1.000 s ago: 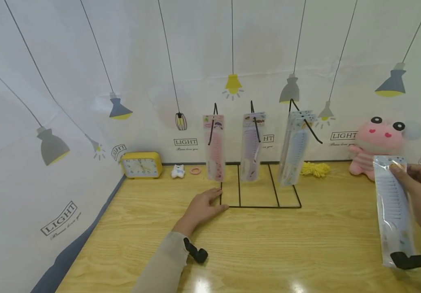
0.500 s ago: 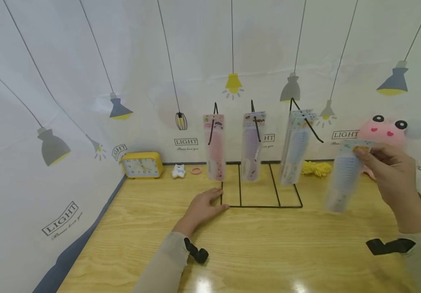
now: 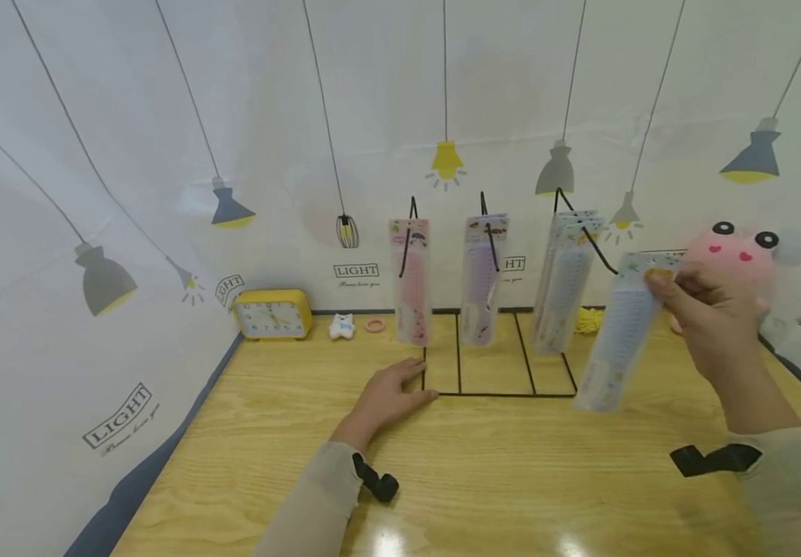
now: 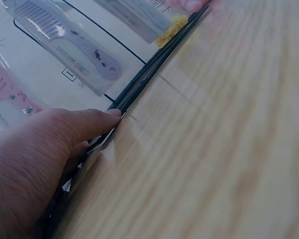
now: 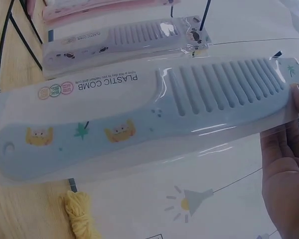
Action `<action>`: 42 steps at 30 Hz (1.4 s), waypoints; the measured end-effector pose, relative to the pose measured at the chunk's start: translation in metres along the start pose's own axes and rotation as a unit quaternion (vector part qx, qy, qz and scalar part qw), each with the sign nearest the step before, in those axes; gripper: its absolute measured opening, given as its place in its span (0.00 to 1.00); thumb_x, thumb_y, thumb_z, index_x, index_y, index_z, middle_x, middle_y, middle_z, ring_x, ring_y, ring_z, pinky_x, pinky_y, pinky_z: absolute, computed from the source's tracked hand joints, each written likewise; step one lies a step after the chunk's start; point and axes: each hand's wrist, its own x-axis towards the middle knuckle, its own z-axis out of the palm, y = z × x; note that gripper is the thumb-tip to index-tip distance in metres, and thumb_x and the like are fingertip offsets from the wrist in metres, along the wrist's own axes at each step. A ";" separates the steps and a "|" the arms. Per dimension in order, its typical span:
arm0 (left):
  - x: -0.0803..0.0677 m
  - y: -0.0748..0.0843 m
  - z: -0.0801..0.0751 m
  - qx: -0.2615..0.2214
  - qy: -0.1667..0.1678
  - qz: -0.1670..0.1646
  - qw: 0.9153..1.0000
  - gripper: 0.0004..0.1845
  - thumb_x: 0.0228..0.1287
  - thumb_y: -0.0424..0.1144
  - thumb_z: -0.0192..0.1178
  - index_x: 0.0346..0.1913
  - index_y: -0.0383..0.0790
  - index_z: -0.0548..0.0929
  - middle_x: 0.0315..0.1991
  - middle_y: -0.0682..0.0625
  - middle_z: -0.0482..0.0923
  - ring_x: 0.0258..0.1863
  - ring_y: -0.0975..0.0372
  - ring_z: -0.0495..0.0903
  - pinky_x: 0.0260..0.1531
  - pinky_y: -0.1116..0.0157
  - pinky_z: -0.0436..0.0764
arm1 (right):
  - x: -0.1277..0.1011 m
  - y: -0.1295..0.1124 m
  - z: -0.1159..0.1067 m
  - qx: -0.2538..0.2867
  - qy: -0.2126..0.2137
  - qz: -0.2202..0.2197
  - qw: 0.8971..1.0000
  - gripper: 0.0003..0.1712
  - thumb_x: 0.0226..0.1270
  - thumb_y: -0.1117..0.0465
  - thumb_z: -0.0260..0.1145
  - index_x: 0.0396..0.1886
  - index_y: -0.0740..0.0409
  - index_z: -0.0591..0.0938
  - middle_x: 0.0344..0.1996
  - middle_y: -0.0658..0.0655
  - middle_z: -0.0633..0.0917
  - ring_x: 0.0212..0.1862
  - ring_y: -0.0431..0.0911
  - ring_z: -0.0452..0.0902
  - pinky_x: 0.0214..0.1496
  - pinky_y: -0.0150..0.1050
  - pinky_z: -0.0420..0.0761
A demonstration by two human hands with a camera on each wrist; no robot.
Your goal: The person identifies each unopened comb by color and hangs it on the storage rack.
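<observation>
Right hand (image 3: 710, 313): grip pinches the top edge of a packaged blue comb (image 3: 616, 333), thumb and fingers closed on the header end. Comb hangs down and slightly leftward from the grip; its long axis runs from the pinch down toward the bench (image 3: 511, 464), handle end lowest, clear of the wood.

Wire rack (image 3: 504, 387) stands left of the grip. Its rightmost hook (image 3: 591, 244), already carrying a stack of blue combs (image 3: 563, 286), slants up and away from the grip, tip just beside the held pack's top edge. The hook is nearer the right hand by far.

Left hand (image 3: 389, 394): well to the left of the pinch, fingers loose and flat on the bench, thumb touching the rack's base wire; it grasps nothing.

Pink comb (image 3: 409, 282) and lilac comb (image 3: 480, 278) hang farther left.
</observation>
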 end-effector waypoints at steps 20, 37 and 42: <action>0.001 -0.001 0.000 0.003 0.001 -0.003 1.000 0.38 0.65 0.65 0.61 0.74 0.50 0.71 0.75 0.52 0.65 0.74 0.55 0.62 0.73 0.52 0.61 | -0.002 0.012 0.015 0.092 -0.103 -0.044 0.990 0.07 0.68 0.83 0.57 0.35 0.75 0.79 0.34 0.56 0.86 0.35 0.42 0.79 0.37 0.29 0.82; -0.001 0.003 -0.001 0.000 -0.005 -0.003 1.000 0.38 0.66 0.63 0.61 0.74 0.50 0.70 0.75 0.53 0.64 0.75 0.55 0.62 0.73 0.51 0.62 | 0.003 0.024 0.019 0.111 -0.103 -0.049 0.987 0.08 0.69 0.83 0.55 0.36 0.76 0.80 0.34 0.57 0.87 0.36 0.42 0.82 0.40 0.29 0.84; -0.001 0.002 0.000 0.003 -0.004 -0.004 1.000 0.38 0.66 0.63 0.61 0.74 0.50 0.70 0.75 0.53 0.64 0.74 0.55 0.62 0.73 0.51 0.62 | 0.007 0.029 0.020 0.080 -0.095 -0.036 0.992 0.07 0.70 0.81 0.56 0.37 0.76 0.81 0.35 0.56 0.88 0.37 0.42 0.83 0.42 0.30 0.85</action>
